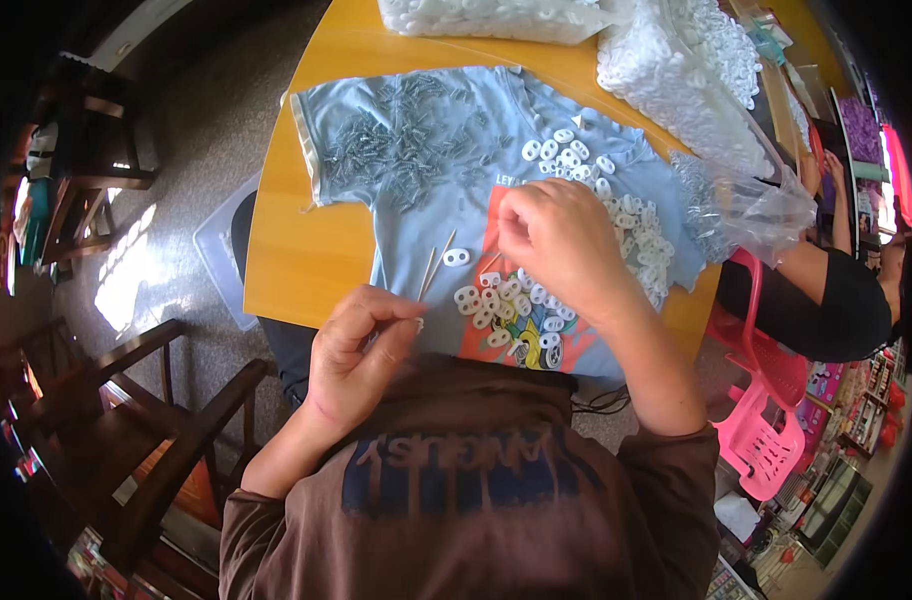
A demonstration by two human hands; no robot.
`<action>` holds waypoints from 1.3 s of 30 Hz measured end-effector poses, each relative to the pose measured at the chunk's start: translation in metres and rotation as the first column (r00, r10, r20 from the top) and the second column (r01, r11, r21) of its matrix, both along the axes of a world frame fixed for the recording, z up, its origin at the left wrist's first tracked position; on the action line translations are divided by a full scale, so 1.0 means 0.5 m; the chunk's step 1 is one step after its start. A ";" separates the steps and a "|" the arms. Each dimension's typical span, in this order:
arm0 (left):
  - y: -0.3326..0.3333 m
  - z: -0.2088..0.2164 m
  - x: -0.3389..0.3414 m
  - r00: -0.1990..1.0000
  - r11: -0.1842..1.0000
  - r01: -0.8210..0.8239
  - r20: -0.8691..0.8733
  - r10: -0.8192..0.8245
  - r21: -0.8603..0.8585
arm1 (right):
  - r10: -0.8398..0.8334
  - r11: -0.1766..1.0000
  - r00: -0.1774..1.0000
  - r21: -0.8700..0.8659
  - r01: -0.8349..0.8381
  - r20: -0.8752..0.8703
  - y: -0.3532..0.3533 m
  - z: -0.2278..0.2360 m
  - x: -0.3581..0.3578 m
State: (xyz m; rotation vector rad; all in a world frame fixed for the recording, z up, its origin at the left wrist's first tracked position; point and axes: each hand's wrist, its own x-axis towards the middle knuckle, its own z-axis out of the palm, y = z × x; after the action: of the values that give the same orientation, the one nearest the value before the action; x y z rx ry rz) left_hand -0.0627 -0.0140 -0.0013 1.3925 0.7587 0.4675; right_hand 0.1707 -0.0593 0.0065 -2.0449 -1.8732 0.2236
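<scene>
My left hand hovers at the table's near edge with its fingertips pinched together. A tiny pale bit shows at its thumb tip, too small to name. Just beyond lie two thin wooden sticks and a single white two-hole plastic piece. My right hand is over the middle of the blue T-shirt, its fingers curled closed; whatever they grip is hidden. Below those fingers a short stick end shows. Several white two-hole pieces lie in a group on the shirt's coloured print, nearest my right hand.
Small metal springs are heaped on the shirt's left part. White pieces also cover its right part. Clear bags of white parts stand at the table's far side. A pink plastic chair and another person's leg are at the right.
</scene>
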 end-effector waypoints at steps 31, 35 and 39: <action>0.032 0.038 0.150 0.961 0.983 -0.108 0.268 0.065 0.148 | -0.050 0.931 -0.204 -0.119 0.344 -0.978 -0.022 0.051 -0.055; 0.030 0.039 0.152 0.969 0.927 -0.143 0.239 0.060 0.346 | -0.013 0.911 -0.227 -0.105 0.400 -0.974 -0.027 0.059 -0.068; 0.030 0.038 0.157 0.964 0.859 -0.174 0.260 0.050 0.481 | 0.013 0.903 -0.251 -0.097 0.420 -0.968 -0.034 0.056 -0.076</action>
State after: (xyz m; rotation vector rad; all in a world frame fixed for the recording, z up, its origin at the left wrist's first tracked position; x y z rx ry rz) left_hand 0.0160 0.0009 0.0176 1.7372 0.5378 0.9618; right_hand 0.1325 -0.0763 0.0346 -1.0069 -0.3175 1.0608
